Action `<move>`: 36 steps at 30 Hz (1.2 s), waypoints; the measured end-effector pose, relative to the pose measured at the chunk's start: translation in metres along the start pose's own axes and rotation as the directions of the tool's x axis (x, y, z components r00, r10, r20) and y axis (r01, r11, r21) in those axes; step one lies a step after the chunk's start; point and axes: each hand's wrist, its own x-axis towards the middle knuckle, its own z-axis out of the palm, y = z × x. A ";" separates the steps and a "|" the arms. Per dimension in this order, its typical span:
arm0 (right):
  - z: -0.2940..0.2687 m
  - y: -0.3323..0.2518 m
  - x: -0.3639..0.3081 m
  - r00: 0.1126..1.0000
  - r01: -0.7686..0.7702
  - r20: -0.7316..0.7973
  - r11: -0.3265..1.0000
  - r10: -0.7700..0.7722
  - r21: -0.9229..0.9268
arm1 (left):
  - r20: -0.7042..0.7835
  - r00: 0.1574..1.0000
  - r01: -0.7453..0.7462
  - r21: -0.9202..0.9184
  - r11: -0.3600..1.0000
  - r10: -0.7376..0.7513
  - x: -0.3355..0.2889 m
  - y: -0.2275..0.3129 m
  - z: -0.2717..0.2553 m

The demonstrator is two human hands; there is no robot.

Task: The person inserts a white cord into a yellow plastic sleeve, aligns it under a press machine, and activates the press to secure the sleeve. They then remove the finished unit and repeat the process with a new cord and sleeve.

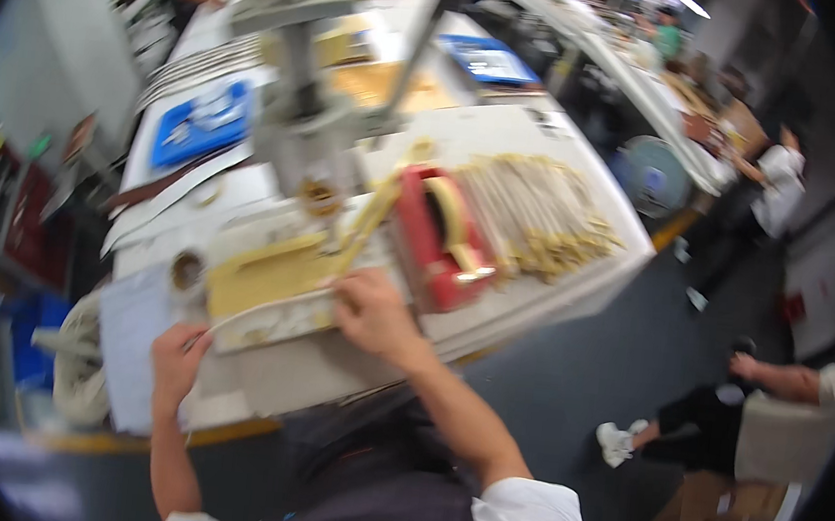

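Note:
A pale, slightly curved strip (276, 321) stretches between my two hands over the front edge of the work table. My left hand (178, 360) is closed in a pinch at the strip's left end. At its right end, my right hand (374, 314) is bent with the fingers closed on the strip. Just behind the strip lies a yellow board (260, 274). A red tape dispenser (425, 251) with a roll of yellowish tape stands right beyond my right hand. The picture is blurred, so fine detail at the fingertips is lost.
A bundle of pale strips with yellow ends (543, 212) lies right of the dispenser. Behind rises a grey machine column (297, 98). Blue trays (204, 125) sit farther back. A small round container (186, 269) stands at left. A seated person (778, 381) is at right.

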 end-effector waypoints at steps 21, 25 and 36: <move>-0.001 -0.011 0.008 0.994 -0.062 0.086 0.998 0.063 -0.018 | -0.043 0.989 -0.137 0.101 0.985 0.142 -0.003 -0.001 -0.010; 0.000 -0.012 0.007 0.994 -0.069 0.082 0.998 0.070 -0.009 | -0.046 0.986 -0.153 0.110 0.982 0.159 -0.004 0.001 -0.009; 0.001 -0.016 0.009 0.997 -0.038 0.064 0.999 0.040 -0.024 | -0.033 0.978 -0.196 0.205 0.959 0.207 -0.004 0.000 -0.008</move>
